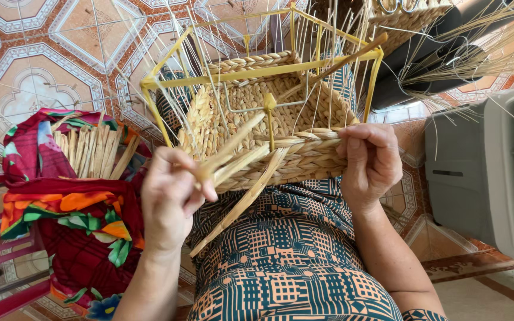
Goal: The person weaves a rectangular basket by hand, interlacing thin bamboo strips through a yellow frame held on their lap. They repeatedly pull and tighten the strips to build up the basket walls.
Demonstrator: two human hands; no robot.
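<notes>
Tiled floor (31,71); basket (292,148) base hidden behind hands (171,196).

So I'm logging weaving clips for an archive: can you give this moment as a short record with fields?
setting: patterned tile floor, person seated, work on the lap
work piece: half-woven basket on a yellow wire frame
left hand: pinches flat straw strands at the basket's near wall
right hand: grips the braided rim
beside: bundle of straw strips in a floral cloth
right edge: grey fan housing
</notes>
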